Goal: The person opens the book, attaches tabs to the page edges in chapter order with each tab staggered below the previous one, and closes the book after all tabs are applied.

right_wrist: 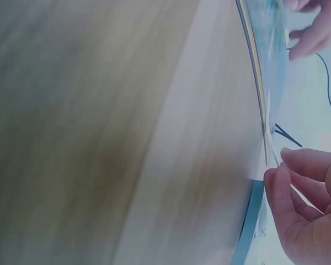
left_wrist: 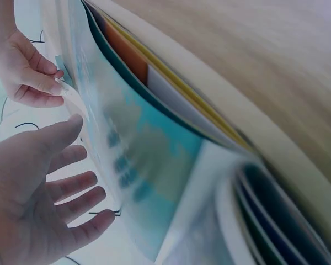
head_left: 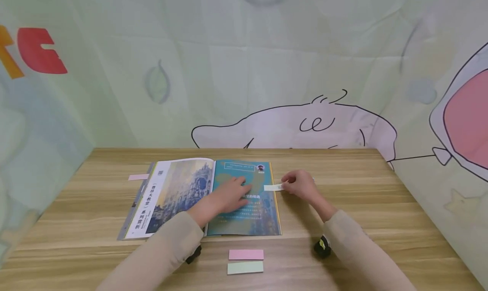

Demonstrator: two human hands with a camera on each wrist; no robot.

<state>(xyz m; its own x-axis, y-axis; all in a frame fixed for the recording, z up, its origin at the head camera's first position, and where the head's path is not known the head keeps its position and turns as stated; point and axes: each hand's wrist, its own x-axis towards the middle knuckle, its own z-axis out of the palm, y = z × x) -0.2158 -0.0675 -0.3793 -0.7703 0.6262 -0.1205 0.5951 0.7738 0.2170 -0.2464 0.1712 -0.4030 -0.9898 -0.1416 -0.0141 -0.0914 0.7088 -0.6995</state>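
Note:
An open book (head_left: 244, 223) lies on the table, with a painting of a building on its left page and a teal right page. Over that right page is my left hand (head_left: 230, 194), its fingers spread and holding nothing; in the left wrist view, the left hand (left_wrist: 38, 187) seems slightly off the paper. My right hand (head_left: 302, 184) pinches the outer end of a pale sticky note strip (head_left: 270, 188) between thumb and fingertips. The strip's inner end overlaps the page's right edge. In the right wrist view, a teal-edged object (right_wrist: 249, 223) sits beside the right hand (right_wrist: 306, 204), mostly hidden.
A pink strip (head_left: 138, 177) sticks out from the book's left edge. Nearer me, a pink sticky note pad (head_left: 246, 254) and a pale green pad (head_left: 245, 267) lie on the wooden table (head_left: 381, 206). A printed cloth backdrop (head_left: 244, 79) rises behind the table.

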